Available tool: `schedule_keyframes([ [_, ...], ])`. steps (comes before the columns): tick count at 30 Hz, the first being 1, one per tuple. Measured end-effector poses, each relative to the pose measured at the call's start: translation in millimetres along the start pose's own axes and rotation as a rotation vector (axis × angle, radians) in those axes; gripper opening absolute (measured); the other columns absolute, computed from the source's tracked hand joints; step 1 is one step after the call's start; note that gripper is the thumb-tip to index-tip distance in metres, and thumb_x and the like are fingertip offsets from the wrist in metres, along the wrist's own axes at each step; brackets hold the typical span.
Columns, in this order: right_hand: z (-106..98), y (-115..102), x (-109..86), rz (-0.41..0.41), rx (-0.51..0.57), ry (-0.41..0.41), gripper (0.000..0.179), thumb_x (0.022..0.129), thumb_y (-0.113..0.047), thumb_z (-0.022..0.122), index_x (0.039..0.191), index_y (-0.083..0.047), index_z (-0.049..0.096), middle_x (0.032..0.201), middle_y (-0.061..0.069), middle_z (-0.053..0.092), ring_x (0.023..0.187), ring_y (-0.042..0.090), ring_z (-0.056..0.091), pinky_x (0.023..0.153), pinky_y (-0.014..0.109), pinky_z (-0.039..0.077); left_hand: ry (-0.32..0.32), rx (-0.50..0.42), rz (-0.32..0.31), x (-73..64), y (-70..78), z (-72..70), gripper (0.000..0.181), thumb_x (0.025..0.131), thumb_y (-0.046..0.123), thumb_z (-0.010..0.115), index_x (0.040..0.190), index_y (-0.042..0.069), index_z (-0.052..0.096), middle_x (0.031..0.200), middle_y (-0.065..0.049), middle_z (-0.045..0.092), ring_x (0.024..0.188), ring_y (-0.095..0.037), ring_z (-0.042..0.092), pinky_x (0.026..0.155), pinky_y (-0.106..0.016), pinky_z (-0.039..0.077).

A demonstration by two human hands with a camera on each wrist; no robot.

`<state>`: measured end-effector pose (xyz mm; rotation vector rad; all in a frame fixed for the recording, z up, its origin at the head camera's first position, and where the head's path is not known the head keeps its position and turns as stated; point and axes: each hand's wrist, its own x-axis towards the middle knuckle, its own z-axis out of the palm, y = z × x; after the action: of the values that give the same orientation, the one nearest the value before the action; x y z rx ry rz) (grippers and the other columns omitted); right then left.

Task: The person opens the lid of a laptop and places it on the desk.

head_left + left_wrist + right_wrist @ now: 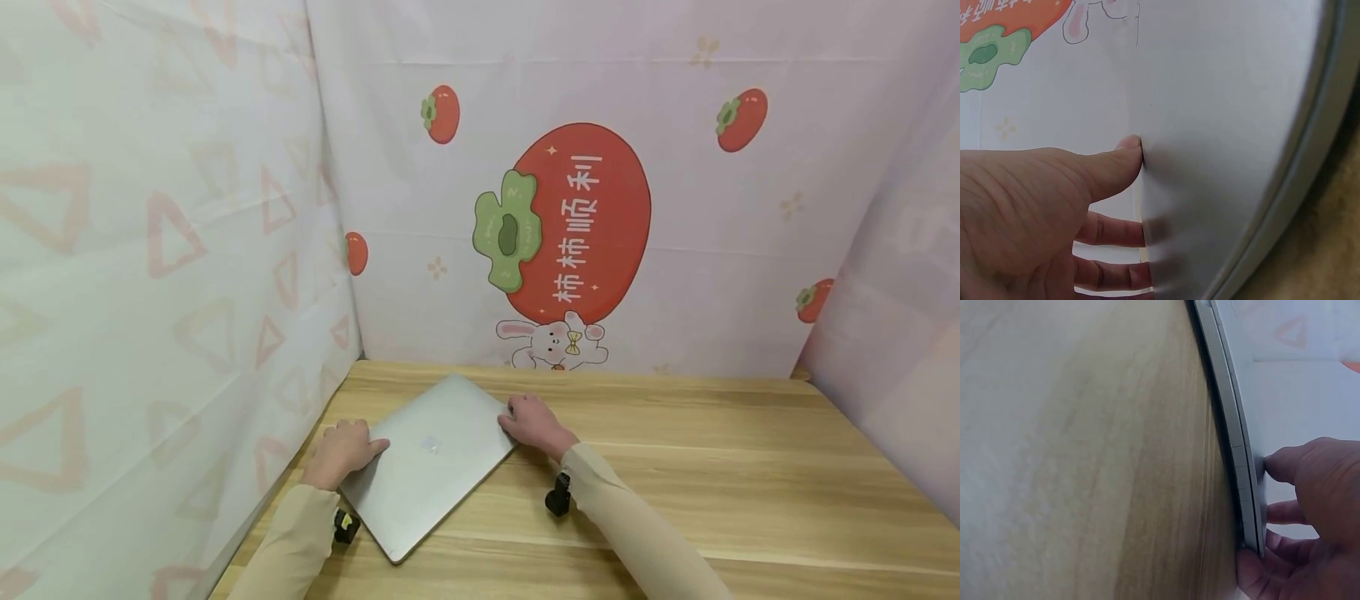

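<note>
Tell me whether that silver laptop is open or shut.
Shut: the laptop is a flat slab from above, with only a thin seam along its edge in the right wrist view.

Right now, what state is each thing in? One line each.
Laptop: closed, logo side up, slanted on the table; can't tell if an edge is lifted.
Left hand: on the laptop's left side, thumb on top.
Right hand: holds the laptop's right corner, thumb on top.
Sleeves: down to the wrists.
Back cloth: hanging, lightly creased.
</note>
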<state>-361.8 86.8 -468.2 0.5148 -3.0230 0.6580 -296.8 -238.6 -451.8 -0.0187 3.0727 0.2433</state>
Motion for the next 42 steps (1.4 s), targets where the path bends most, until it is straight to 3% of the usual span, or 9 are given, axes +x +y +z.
schedule_keyframes([
  [17, -5, 10, -5.0, 0.007, 0.042, -0.027, 0.02, 0.094, -0.026, 0.063, 0.088, -0.008, 0.059, 0.076, 0.004, 0.052, 0.072, 0.019, 0.047, 0.061, 0.029, 0.037, -0.046, -0.053, -0.021, 0.0, 9.2, -4.0, 0.05, 0.094, 0.045, 0.061, 0.108, -0.003, 0.063, 0.097, -0.025, 0.059, 0.087, -0.041, 0.055, 0.068, -0.052, 0.049],
  [24, -7, 18, -7.0, 0.043, 0.123, -0.06, 0.021, 0.093, -0.027, 0.066, 0.091, -0.007, 0.059, 0.077, 0.004, 0.056, 0.069, 0.018, 0.05, 0.058, 0.028, 0.04, -0.053, -0.06, -0.001, 3.9, 12.4, -3.8, 0.049, 0.094, 0.045, 0.062, 0.105, -0.003, 0.062, 0.097, -0.025, 0.059, 0.087, -0.04, 0.054, 0.069, -0.051, 0.049],
  [42, -14, 25, -19.1, 0.057, 0.16, -0.066, 0.026, 0.092, -0.029, 0.068, 0.096, -0.004, 0.062, 0.084, 0.005, 0.061, 0.074, 0.018, 0.053, 0.063, 0.028, 0.043, -0.063, -0.082, 0.028, 8.9, 17.4, -0.5, 0.063, 0.095, 0.044, 0.06, 0.129, -0.008, 0.053, 0.122, -0.037, 0.052, 0.11, -0.054, 0.049, 0.08, -0.061, 0.049],
])
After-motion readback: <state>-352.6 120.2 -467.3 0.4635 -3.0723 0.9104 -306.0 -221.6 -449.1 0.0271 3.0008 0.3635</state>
